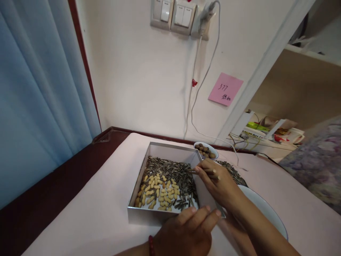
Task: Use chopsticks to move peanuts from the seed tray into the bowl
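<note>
A shallow square grey box (162, 149) sits on the pale table (101, 209). It holds several striped sunflower seeds (173, 169) along its far and right sides and several peanuts (158, 192) in the middle. My left hand (188, 229) rests with fingers stretched flat on the box's near right corner. My right hand (217, 181) is over the box's right wall, its fingertips pinched on a thin dark thing, seemingly a seed.
A small white bowl of brown nuts (205, 150) stands behind the box. A plate of sunflower seeds (234, 172) and a large white plate (266, 209) lie to the right. A pink note (225, 89), cables (202, 81) and wall switches (173, 14) are behind; blue curtain (34, 96) left.
</note>
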A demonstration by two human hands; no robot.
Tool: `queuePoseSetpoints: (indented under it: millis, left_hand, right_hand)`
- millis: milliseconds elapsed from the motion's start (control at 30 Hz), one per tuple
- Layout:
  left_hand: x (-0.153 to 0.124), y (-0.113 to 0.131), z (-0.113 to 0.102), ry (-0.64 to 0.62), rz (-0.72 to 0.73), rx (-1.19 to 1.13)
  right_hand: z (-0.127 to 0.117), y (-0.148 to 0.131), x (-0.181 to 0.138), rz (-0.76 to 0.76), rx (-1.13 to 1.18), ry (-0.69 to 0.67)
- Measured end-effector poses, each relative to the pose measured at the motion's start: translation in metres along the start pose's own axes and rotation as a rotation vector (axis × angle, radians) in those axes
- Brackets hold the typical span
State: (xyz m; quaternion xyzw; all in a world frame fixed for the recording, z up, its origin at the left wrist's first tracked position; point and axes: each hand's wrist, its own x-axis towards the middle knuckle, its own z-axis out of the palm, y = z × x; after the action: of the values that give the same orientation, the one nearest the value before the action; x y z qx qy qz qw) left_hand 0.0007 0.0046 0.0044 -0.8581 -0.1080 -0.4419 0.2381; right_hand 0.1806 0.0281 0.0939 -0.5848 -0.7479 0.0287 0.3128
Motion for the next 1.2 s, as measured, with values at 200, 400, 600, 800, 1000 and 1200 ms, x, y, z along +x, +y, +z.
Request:
queuePoseSetpoints:
  millis: [200,400,600,800,1000,1200]
  left_hand:
    - [0.000,0.002,0.001,-0.003,-0.014,-0.013]
    - [-0.002,0.002,0.001,-0.008,-0.032,-0.034]
    - [-0.004,0.001,0.001,-0.035,-0.019,-0.061]
    - [-0.006,-0.001,0.003,-0.034,-0.001,-0.055]
    - [-0.002,-0.001,0.000,-0.048,-0.011,-0.049]
    - [-0.004,0.001,0.001,-0.011,0.001,-0.042]
  right_hand:
    - [-0.006,-0.004,-0.006,0.003,0.024,0.062]
    - [-0.037,-0.020,-0.028,0.016,0.126,0.151]
    - [-0.083,-0.016,-0.051,-0.066,-0.006,0.488]
    - [-0.101,0.027,-0.061,0.201,-0.082,0.656]
    - [-0.090,0.037,-0.065,0.278,0.025,0.622]
    - [-0.068,0.004,-0.052,0.128,0.217,0.362]
